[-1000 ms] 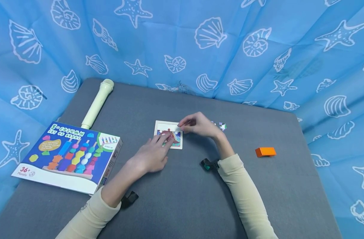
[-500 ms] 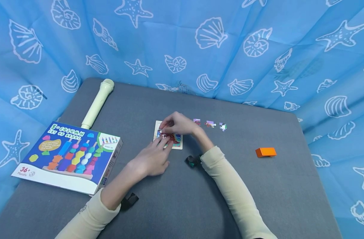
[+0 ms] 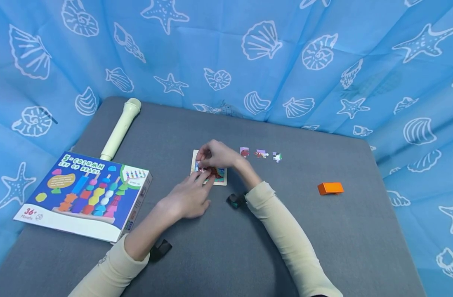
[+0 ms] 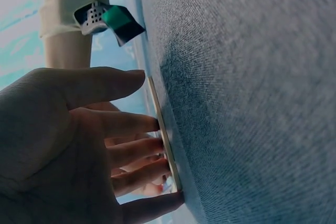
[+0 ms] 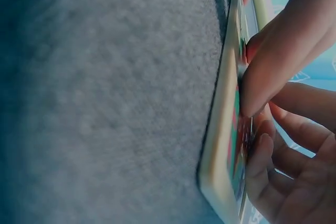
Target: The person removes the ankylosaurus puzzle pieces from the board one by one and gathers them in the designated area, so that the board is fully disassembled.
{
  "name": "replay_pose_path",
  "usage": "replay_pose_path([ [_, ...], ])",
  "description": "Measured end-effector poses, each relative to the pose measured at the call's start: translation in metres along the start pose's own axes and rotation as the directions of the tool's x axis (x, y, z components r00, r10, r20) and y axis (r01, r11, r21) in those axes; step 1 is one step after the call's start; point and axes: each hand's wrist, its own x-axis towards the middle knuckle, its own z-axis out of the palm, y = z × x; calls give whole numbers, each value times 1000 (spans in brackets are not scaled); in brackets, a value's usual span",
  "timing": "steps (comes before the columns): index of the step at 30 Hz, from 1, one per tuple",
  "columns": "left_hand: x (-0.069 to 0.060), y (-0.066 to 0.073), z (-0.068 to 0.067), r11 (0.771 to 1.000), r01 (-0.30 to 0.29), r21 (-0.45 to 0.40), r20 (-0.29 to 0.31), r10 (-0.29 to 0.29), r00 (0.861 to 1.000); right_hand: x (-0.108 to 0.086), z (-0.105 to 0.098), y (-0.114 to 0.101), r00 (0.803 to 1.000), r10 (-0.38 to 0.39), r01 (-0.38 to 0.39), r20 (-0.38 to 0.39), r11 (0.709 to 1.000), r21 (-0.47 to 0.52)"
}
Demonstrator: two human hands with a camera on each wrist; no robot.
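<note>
A small jigsaw puzzle in a pale wooden tray (image 3: 221, 184) lies mid-table in the head view, partly hidden under both hands. My left hand (image 3: 189, 196) rests its fairly straight fingertips on the picture; the left wrist view shows them along the tray edge (image 4: 167, 142). Over the tray's left part, my right hand (image 3: 219, 154) bends its thumb and fingers together on a puzzle piece, mostly hidden by the fingertips. In the right wrist view the right thumb (image 5: 304, 103) and curled fingers are low against the picture, beside the left fingers (image 5: 257, 90).
Right of the tray lie loose puzzle pieces: a reddish one (image 3: 244, 152), a purple one (image 3: 261, 154) and a white-green one (image 3: 277, 156). An orange block (image 3: 331, 188) sits farther right. A bead-set box (image 3: 83, 196) and a pale toy microphone (image 3: 121, 128) are at left.
My right hand has moved left from the tray's right edge to its left part, carrying the piece, and has lowered onto the picture. The left hand has stayed nearly still.
</note>
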Motion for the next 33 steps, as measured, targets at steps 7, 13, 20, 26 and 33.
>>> replay_pose_path([
  [7, -1, -1, 0, 1000, 1, -13, -27, -2, 1000, -9, -1, -2, 997, -65, 67, -44, 997, 33],
  [13, 0, 0, 1, 1000, 2, -13, -35, -2, 999, -24, -7, 4, 990, -97, 106, -105, 991, 82],
  [20, 1, 1, 1, 999, 28, -26, -30, -29, 999, -48, -21, 16, 988, -75, 91, -134, 989, 117],
  [26, 1, 1, 2, 999, 28, -15, -37, -29, 999, -71, -35, 34, 987, -22, 44, -158, 989, 140],
  [33, 1, 0, 3, 1000, 21, -15, -45, -22, 999, -93, -49, 53, 983, 31, -4, -182, 989, 146],
])
